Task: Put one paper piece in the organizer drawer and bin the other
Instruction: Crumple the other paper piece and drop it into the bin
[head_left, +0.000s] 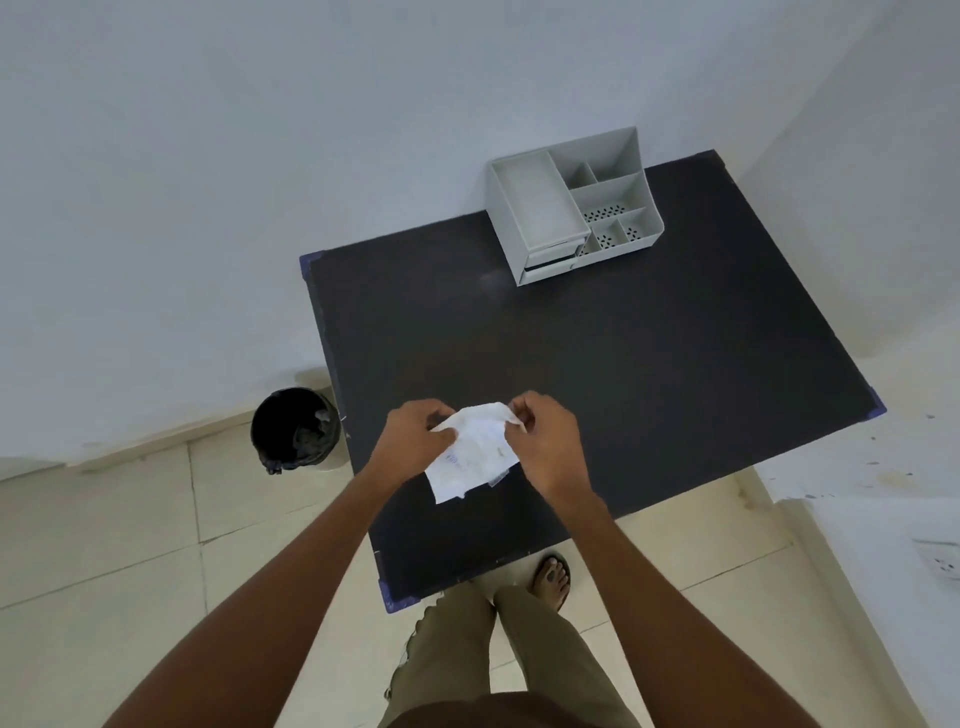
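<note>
A crumpled white paper sheet (475, 452) with faint print hangs above the near part of the black table (623, 374). My left hand (415, 434) pinches its upper left edge and my right hand (545, 441) pinches its upper right corner, so both hold the same sheet. A grey desk organizer (571, 205) stands at the table's far edge against the wall, with open compartments on top and small drawers (550, 258) at its front left. The lower drawer looks slightly ajar. A black bin (293, 428) lined with a dark bag sits on the floor left of the table.
White walls close in behind and to the right of the table. Beige floor tiles (104, 545) lie to the left and in front. My legs and a sandalled foot (553, 577) stand at the table's near edge. A wall socket (940, 558) shows at the far right.
</note>
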